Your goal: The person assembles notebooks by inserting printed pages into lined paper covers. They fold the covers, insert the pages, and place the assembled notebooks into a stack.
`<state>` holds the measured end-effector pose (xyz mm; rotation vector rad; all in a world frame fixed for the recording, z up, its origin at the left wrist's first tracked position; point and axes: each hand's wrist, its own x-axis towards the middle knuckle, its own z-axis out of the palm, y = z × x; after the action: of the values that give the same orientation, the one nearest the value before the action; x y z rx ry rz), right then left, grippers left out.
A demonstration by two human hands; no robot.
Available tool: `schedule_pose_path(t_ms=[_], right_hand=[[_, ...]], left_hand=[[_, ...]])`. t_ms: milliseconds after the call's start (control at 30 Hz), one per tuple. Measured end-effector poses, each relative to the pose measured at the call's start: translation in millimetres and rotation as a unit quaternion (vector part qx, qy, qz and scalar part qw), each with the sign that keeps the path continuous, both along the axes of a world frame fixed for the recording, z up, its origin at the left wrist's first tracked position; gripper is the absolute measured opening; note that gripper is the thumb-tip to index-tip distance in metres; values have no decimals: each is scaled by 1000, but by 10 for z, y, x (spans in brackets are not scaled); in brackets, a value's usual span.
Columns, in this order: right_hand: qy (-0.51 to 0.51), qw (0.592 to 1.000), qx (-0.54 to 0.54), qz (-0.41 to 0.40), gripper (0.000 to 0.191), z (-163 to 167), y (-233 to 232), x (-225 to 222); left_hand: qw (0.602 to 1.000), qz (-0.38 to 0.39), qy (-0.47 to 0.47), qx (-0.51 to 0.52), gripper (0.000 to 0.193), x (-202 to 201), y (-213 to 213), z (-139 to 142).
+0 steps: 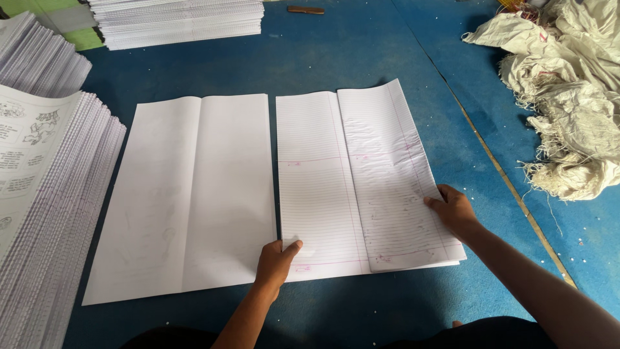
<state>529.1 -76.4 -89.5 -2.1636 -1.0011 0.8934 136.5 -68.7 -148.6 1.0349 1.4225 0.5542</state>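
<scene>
Left hand (274,262) pinches the ruled sheets' (361,187) near edge; right hand (454,210) lies open, flat on their right edge, blank sheet (187,194) left.

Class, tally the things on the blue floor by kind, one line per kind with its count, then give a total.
Open ruled sheet sets: 1
Open plain white sheets: 1
Paper stacks (left, far left, top): 3
Piles of pale sacking: 1
Hands (left hand, right hand): 2
Total: 8
</scene>
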Motion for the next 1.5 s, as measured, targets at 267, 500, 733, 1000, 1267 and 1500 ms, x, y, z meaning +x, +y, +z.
schedule_pose_path(t_ms=[267,500,733,1000,1267,1500], right_hand=[[-47,998,-26,23,42,2,-24,6],[-56,998,-25,23,45,-9,-30,-13],[-58,996,-50,34,50,32,-31,-28],[-55,996,-58,35,53,121,-33,-124],[-27,997,-54,48,62,286,-34,-173],[67,997,-11,24,79,328,-46,-107]], left_hand=[[1000,-2,-10,1,36,7,2,-23],[1000,1,-11,3,34,3,1,-23],[998,-20,21,62,29,0,-26,156],[988,-10,-79,131,34,460,-87,637],[966,-115,-225,59,48,1519,-169,832],[955,-213,-159,131,42,2061,-180,503]])
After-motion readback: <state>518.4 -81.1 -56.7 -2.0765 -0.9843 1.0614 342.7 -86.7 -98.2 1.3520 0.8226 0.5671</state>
